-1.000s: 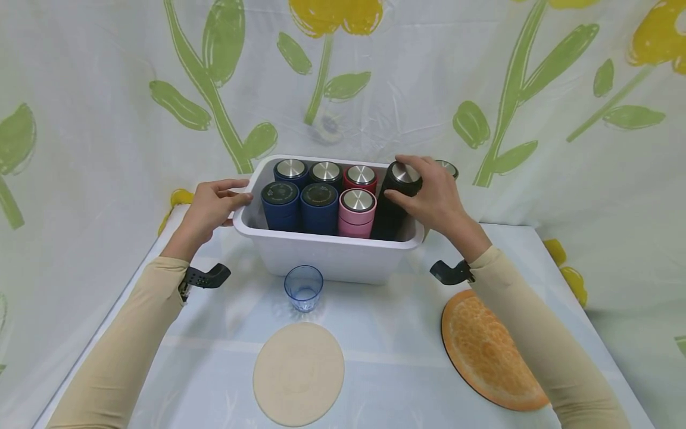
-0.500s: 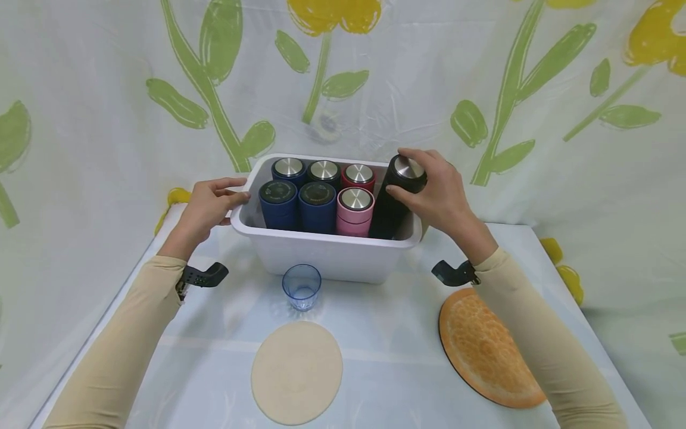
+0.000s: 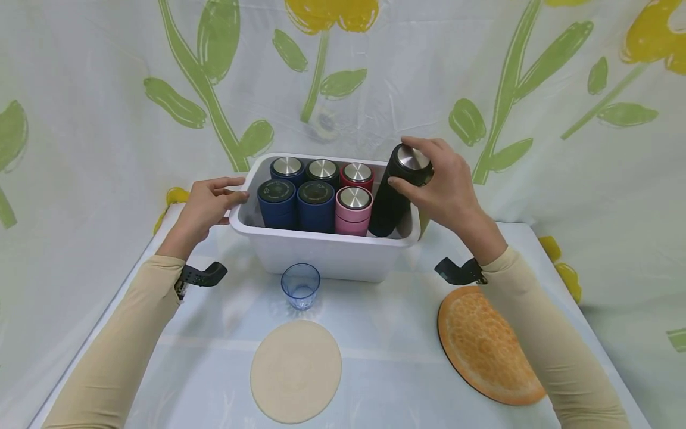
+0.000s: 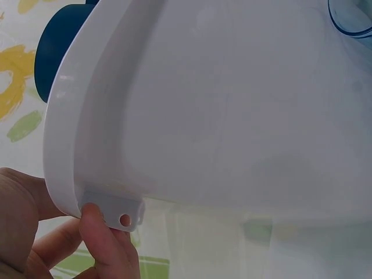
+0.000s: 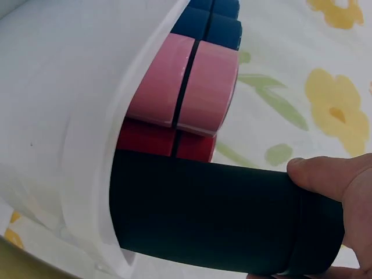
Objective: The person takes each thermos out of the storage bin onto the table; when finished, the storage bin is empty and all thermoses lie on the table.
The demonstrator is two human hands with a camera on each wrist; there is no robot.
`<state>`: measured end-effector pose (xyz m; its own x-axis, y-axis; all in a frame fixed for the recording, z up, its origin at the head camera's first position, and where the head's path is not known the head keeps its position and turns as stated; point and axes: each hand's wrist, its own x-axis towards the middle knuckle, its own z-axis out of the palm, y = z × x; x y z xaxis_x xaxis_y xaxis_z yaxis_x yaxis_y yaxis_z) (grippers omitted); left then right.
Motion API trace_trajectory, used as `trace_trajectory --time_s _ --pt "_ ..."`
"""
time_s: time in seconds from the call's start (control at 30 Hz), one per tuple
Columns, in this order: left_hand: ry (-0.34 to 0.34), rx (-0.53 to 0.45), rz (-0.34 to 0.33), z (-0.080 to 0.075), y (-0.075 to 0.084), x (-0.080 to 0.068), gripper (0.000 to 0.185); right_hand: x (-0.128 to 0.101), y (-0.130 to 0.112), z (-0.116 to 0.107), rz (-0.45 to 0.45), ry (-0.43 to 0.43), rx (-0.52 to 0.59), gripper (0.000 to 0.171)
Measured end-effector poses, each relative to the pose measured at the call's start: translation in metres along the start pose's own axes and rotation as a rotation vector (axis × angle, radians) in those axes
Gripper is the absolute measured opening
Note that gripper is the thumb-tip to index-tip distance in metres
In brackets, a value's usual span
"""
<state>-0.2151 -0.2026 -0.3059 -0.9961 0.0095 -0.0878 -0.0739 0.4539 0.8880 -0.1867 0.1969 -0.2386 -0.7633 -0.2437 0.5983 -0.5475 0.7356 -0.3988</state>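
On the tabletop [image 3: 386,351], a white bin [image 3: 321,259] of bottles, 1 black bottle [image 3: 390,202] tilted out by the right hand [image 3: 449,187].
The glossy plastic bin is likely being steadied by the left hand [image 3: 206,207], whose fingers pinch a tab [image 4: 116,210] at its end; the black bottle, a matte cylinder with a shiny metal disc on top, leans rightward, base inside the bin's right end, right fingers clamped around its top, probably because 6 upright bottles [image 3: 315,192] crowd its body; a ribless-rimmed blue glass [image 3: 301,286] stands in front.
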Motion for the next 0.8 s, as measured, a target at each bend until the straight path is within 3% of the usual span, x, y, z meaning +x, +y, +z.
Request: trace_trajectory --time_s 0.8 --pt "-0.001 -0.002 0.003 0.0 0.0 0.001 0.051 -0.005 -0.024 -0.021 -0.106 0.064 -0.005 0.06"
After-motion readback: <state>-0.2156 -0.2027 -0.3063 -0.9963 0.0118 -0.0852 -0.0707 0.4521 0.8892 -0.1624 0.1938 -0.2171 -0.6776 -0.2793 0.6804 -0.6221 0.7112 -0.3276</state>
